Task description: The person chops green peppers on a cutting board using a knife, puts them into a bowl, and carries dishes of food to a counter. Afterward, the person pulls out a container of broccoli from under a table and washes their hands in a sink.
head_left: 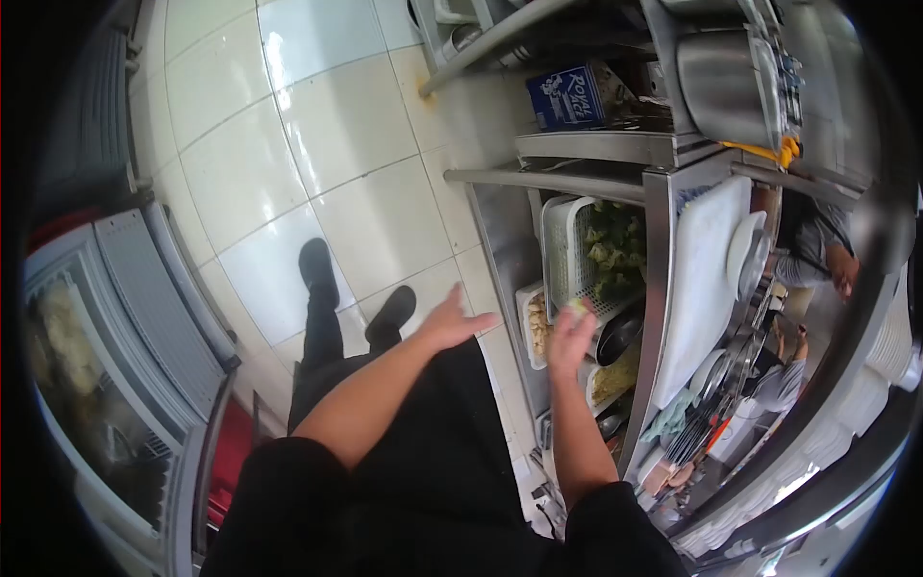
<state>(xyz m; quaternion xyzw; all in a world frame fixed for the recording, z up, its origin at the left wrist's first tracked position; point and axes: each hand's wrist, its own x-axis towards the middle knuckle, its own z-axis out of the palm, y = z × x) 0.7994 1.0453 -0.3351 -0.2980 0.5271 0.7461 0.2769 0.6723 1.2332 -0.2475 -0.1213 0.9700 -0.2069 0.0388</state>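
Note:
My left hand is over the tiled floor with its thumb and fingers spread, holding nothing. Beside the shelf, my right hand has its fingers curled around a small pale green piece at the fingertips. Just beyond that hand, a white perforated basket holds broccoli. A white container with pale chopped pieces lies left of the hand, and a black pan is to its right.
A white cutting board lies on the steel counter, with stacked plates beside it. A blue box sits on a farther shelf. At left stands a glass-topped fridge. Two other people are across the counter at right.

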